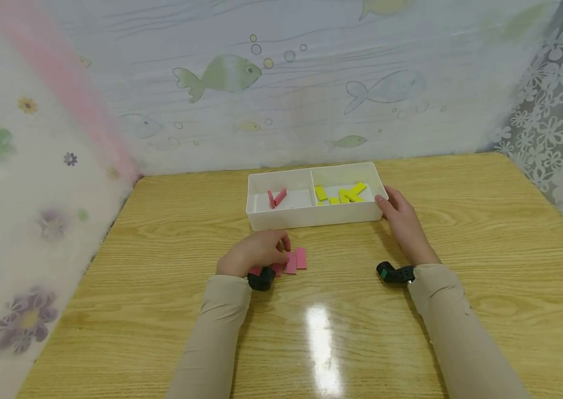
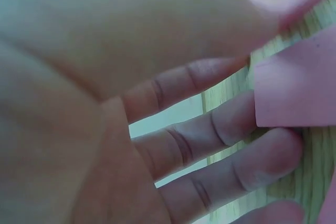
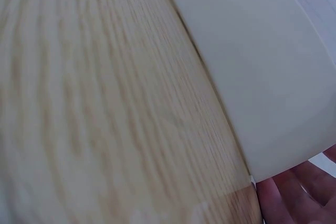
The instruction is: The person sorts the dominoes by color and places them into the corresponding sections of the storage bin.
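Note:
My left hand [image 1: 259, 250] is bent over a row of flat pink tiles on the table. Its thumb and index finger pinch a pink tile [image 1: 291, 266] by its upper end. Beside that lies another pink tile [image 1: 301, 258]; others are partly hidden under the hand. The left wrist view has the other fingertips close to a pink tile [image 2: 296, 90]. My right hand [image 1: 403, 221] grips the near right corner of a white two-part box [image 1: 311, 217], thumb at the rim. In the right wrist view, fingers [image 3: 299, 195] curl beneath the box's corner.
Two pink tiles [image 1: 280, 197] lean in the box's left compartment. Several yellow tiles [image 1: 351, 195] lie in the right one. A divider [image 1: 313, 187] separates them. The wooden table [image 1: 351, 332] reaches a fish-patterned curtain [image 1: 306, 122] behind.

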Demonstrator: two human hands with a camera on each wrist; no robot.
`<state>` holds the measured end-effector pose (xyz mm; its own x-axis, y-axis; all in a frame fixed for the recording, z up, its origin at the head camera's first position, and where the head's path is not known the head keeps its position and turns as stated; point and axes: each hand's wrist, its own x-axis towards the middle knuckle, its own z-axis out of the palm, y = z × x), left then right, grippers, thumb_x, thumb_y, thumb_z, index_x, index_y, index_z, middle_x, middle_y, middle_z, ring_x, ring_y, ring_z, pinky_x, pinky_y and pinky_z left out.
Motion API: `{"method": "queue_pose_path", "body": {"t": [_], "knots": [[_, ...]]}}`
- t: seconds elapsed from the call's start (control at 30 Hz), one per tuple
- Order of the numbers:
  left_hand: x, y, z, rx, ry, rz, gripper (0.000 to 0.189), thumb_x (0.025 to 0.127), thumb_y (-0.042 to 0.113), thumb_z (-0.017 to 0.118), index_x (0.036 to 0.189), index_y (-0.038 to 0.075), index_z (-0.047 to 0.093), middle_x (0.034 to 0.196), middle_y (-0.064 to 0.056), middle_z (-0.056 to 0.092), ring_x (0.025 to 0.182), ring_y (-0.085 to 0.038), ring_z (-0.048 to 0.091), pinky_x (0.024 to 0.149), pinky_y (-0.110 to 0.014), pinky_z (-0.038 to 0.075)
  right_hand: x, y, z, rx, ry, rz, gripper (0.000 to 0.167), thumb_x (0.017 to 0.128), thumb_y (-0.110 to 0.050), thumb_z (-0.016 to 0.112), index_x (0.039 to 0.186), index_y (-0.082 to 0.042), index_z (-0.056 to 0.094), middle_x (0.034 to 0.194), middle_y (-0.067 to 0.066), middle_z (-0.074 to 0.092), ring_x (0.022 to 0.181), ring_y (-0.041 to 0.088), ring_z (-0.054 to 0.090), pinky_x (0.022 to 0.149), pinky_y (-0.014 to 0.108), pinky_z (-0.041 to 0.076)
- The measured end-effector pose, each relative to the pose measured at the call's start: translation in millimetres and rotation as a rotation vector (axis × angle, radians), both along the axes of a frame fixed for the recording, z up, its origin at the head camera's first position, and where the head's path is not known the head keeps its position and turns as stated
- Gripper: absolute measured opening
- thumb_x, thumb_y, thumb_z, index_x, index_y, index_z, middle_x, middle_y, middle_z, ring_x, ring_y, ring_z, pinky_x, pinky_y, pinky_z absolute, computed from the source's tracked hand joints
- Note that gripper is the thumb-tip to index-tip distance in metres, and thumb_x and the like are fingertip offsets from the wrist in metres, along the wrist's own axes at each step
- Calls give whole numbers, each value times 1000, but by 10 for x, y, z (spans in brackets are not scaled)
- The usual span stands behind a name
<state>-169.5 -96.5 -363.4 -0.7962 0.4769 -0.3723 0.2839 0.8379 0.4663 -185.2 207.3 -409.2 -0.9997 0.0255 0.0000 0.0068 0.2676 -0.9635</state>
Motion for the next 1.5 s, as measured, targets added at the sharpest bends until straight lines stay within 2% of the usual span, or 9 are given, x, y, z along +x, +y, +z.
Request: {"method": "queue_pose_path", "body": {"t": [0.17, 0.4, 0.63, 0.77, 1.0, 1.27, 1.33, 1.5], "knots": [[-12, -19, -21, 24, 2, -6, 17, 80, 22, 63, 94, 14, 57, 83, 3, 56, 75, -12, 51, 68, -27, 42, 4, -3, -7, 3, -9, -1, 64, 91, -48, 41, 142, -15, 23, 141, 6, 29, 124, 20, 32, 97, 43, 32], [-21, -29, -51, 35, 5, -25, 16, 80, 14, 63, 94, 12, 57, 80, 2, 56, 73, -13, 51, 67, -27, 42, 24, -8, -13, 4, -22, -2, 66, 89, -51, 40, 142, -16, 22, 141, 5, 29, 124, 20, 32, 98, 43, 32], [-5, 43, -57, -29, 87, -31, 14, 75, 10, 62, 87, 13, 57, 73, 6, 54, 66, -11, 48, 59, -24, 40, 21, -7, -5, 0, -17, -4, 65, 90, -50, 40, 142, -15, 23, 141, 6, 29, 124, 20, 32, 98, 43, 32], [-9, 20, -62, -3, 56, -13, 18, 73, 6, 61, 89, 13, 57, 76, 5, 56, 69, -13, 50, 61, -26, 41, 22, -4, -10, -1, -21, -3, 66, 90, -50, 40, 142, -15, 22, 141, 6, 29, 124, 21, 32, 97, 43, 32], [-48, -89, -30, 79, 13, 35, 18, 77, 7, 53, 93, 13, 56, 82, 1, 56, 74, -14, 51, 68, -28, 42, 18, -10, -1, 9, -6, -1, 64, 90, -50, 40, 141, -15, 24, 141, 5, 30, 123, 20, 32, 97, 43, 32], [-50, -107, -1, 199, -142, 104, 17, 82, 8, 53, 99, 8, 53, 80, -6, 58, 64, -17, 60, 63, -28, 46, 11, -13, 12, 18, -11, -2, 63, 91, -49, 40, 142, -16, 24, 141, 5, 30, 124, 20, 32, 98, 43, 32], [-51, -118, -4, 204, -143, 105, 17, 82, 8, 53, 99, 8, 53, 81, -6, 58, 65, -16, 60, 63, -27, 46, 12, -15, 12, 17, -13, -2, 63, 91, -49, 40, 142, -16, 23, 141, 5, 30, 124, 20, 31, 98, 43, 32], [-69, -132, -17, 146, -75, 72, 15, 82, 11, 54, 97, 12, 55, 86, -3, 55, 70, -14, 54, 65, -27, 44, 16, -17, 16, 19, -16, -3, 63, 90, -49, 40, 141, -16, 24, 141, 5, 30, 125, 20, 31, 98, 43, 31]]}}
